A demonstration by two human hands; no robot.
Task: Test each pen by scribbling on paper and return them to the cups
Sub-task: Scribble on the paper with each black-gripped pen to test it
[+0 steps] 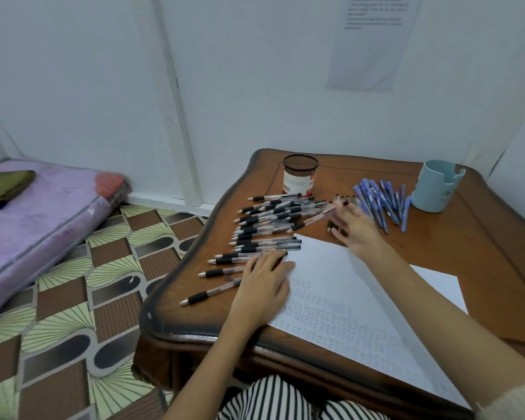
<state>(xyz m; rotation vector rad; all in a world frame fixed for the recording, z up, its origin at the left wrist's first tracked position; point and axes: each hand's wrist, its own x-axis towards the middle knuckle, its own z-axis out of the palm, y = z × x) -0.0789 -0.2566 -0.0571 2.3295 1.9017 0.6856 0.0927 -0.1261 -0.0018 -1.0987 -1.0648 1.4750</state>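
Pens with black grips lay fanned out in a loose heap on the left half of the wooden surface, their tips pointing left. A second batch, the blue pens, lay spread near the back right, just beside the pale blue cup, which stood upright close to the far right corner. The black mesh cup stood upright at the back, just behind the heap. The paper lay in front of you, running diagonally toward the near right edge, with rows of faint scribbles on it.

Your left hand rested flat, fingers straight and released, across the paper's left corner and the ends of the nearest black-grip pens. Your right hand was stretched out over the gap between the two batches, at the right end of the heap. It was blurred, with its fingers partly spread, and I cannot tell whether it was grasping a pen.

Your striped trousers showed under the near edge. To the left, a purple mattress lay on the patterned floor.
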